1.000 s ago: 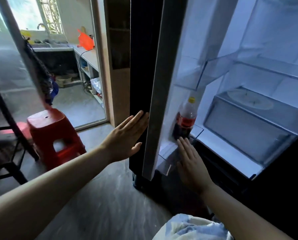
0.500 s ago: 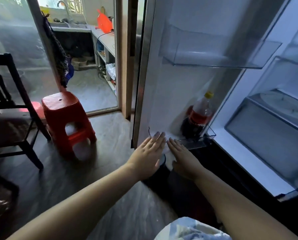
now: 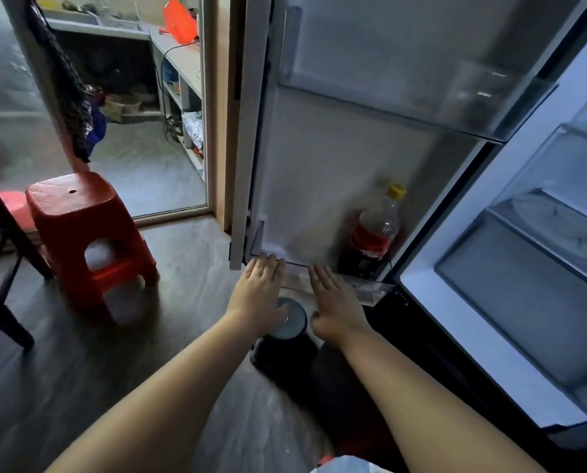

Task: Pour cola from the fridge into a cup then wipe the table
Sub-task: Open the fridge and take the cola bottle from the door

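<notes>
Head view: both hands' fingers (image 3: 266,268) flat, empty, near cola bottle (image 3: 374,233).

1. An open fridge door (image 3: 336,158) fills the centre, its lit interior shelves (image 3: 537,268) at 3 o'clock.
2. A cola bottle (image 3: 374,233) with a yellow cap stands upright in the lowest door shelf (image 3: 370,291).
3. Both hands reach forward, flat and empty: left hand (image 3: 261,288) and right hand (image 3: 334,303), fingertips at the shelf's front edge.
4. A red stool (image 3: 84,233) stands at 9 o'clock.
</notes>
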